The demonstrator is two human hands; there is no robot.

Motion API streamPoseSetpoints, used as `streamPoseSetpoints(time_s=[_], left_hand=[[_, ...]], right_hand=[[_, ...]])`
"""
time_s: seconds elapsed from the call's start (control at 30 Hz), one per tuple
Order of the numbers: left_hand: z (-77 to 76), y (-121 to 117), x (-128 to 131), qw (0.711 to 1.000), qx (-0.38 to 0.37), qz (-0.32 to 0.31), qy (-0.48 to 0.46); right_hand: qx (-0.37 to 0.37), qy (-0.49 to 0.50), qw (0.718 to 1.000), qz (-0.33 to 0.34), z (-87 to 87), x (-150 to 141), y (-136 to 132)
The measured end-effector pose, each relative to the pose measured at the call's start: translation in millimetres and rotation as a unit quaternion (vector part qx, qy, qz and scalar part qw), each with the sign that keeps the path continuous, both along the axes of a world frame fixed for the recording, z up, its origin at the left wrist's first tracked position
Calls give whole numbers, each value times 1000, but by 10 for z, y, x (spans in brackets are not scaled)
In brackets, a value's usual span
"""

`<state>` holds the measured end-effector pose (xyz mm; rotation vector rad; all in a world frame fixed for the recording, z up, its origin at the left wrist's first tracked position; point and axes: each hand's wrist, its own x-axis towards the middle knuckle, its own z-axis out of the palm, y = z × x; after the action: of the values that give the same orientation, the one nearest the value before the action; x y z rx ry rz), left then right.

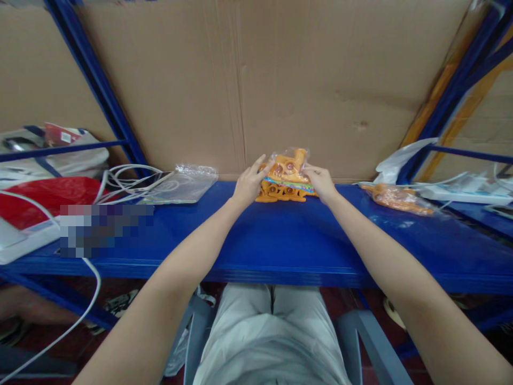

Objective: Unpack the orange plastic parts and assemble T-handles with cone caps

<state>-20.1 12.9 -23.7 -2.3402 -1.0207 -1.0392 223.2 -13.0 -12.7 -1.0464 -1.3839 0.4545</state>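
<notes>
left grip (249,183): half-spread, hold unclear | right grip (319,181): fingers pinched on plastic edge | orange bagged piece (286,168): between them on blue counter (284,238), presumably for two-sided steadying

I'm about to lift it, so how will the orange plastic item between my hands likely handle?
The orange plastic item is probably stiff, since its moulded outline and openings look crisp. The clear film around its upper part looks glossy and loose, so it may slip or crinkle under the fingers. It is unlikely to roll, given its irregular shape.
</notes>
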Motion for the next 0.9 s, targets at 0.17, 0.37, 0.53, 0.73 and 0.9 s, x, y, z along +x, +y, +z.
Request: streamPoseSetpoints(time_s=[0.17,0.37,0.53,0.73,0.9], left_hand=[[-23,-3,51,999,-1,34,32],[5,-75,155,997,-51,63,10],[31,-90,163,994,-92,46,-45],[2,5,107,989,-104,-10,-107],[-26,16,78,987,-114,-5,-115]], right_hand=[[-156,36,987,-13,-64,87,2],[-92,-133,986,43,-45,96,-43],[7,-373,927,46,-11,51,-120],[34,-479,876,-43,62,52,-206],[26,-489,858,-154,93,75,-253]])
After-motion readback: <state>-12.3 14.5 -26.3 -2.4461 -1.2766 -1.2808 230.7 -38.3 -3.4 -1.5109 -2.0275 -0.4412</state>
